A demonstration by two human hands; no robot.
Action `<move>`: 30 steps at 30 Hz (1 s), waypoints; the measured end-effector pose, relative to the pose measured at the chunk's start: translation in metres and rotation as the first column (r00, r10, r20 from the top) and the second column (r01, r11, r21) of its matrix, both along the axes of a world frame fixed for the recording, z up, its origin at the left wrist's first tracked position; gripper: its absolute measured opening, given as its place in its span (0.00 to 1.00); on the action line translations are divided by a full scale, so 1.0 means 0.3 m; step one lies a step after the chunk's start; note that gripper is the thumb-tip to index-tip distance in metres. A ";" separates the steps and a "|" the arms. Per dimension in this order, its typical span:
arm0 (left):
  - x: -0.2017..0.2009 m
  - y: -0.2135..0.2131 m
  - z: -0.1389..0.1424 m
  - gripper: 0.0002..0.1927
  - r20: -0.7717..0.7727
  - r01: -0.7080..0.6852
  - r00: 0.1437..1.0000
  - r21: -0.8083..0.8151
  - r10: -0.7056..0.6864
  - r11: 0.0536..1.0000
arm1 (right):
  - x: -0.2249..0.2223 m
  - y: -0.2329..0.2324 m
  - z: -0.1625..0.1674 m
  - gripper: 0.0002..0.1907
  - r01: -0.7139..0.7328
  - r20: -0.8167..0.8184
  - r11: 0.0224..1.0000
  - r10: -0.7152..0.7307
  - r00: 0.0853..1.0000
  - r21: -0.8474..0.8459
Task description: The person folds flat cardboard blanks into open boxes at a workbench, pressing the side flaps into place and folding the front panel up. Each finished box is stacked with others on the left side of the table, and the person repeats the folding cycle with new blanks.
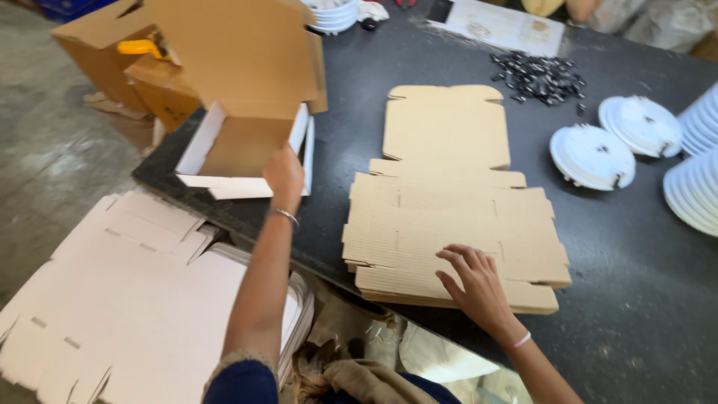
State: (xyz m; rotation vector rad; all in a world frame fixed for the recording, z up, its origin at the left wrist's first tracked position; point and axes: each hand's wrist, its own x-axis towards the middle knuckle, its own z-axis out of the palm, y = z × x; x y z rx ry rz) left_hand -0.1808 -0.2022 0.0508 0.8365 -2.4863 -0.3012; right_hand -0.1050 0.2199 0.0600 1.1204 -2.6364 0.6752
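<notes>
— What's the left hand [284,176] doing?
— Gripping the folded carton [243,146], sitting hollow at the table's [643,299] left edge.
— And the right hand [475,284]?
— Lying flat, fingers released, on the cardboard blanks [449,217] near the front edge.

Left hand [284,173] raised and gripping, right hand [473,280] spread flat.

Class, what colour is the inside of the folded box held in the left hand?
Brown inside the box, white outer walls; head view.
</notes>
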 end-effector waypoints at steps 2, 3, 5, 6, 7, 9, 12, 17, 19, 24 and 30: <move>-0.031 -0.009 0.015 0.07 0.050 0.063 0.997 0.033 -0.065 0.997 | 0.001 0.028 -0.010 0.17 0.046 0.003 0.999 -0.046 0.999 -0.012; -0.048 -0.001 0.014 0.09 0.082 0.114 0.989 0.080 -0.121 0.990 | -0.005 0.041 -0.019 0.16 0.083 0.003 0.996 -0.083 0.997 -0.023; -0.043 0.041 0.002 0.31 -0.143 0.225 0.964 -0.016 -0.225 0.974 | -0.037 0.094 -0.026 0.14 0.188 0.020 0.981 -0.187 0.982 -0.046; -0.039 0.081 -0.011 0.28 -0.211 0.257 0.941 -0.065 -0.265 0.964 | -0.061 0.113 -0.035 0.13 0.252 0.042 0.966 -0.250 0.967 -0.060; -0.029 0.127 -0.025 0.26 -0.275 0.283 0.912 -0.115 -0.304 0.952 | -0.085 0.134 -0.044 0.12 0.314 0.065 0.947 -0.309 0.949 -0.076; -0.016 0.232 -0.068 0.20 -0.299 0.414 0.857 -0.085 -0.420 0.906 | -0.144 0.184 -0.062 0.12 0.450 0.097 0.890 -0.442 0.892 -0.077; -0.010 0.401 -0.169 0.28 -0.063 0.630 0.776 0.005 -0.628 0.777 | -0.210 0.261 -0.092 0.12 0.549 0.152 0.834 -0.536 0.831 -0.060; -0.042 0.572 -0.279 0.44 0.357 0.683 0.633 0.159 -0.687 0.713 | -0.240 0.295 -0.120 0.18 0.273 -0.071 0.962 -0.273 0.959 -0.008; -0.030 0.620 -0.296 0.46 0.381 0.718 0.598 0.135 -0.705 0.683 | -0.210 0.279 -0.122 0.23 0.093 -0.226 0.986 -0.060 0.972 0.141; 0.072 0.820 -0.313 0.48 0.267 0.866 0.441 0.124 -0.857 0.484 | -0.038 0.367 -0.088 0.14 0.054 0.349 0.987 -0.105 0.931 0.153; 0.367 1.259 -0.248 0.46 0.055 0.984 -0.089 0.158 -0.995 -0.079 | -0.013 0.617 -0.002 0.16 0.430 0.326 0.852 -0.333 0.885 -0.299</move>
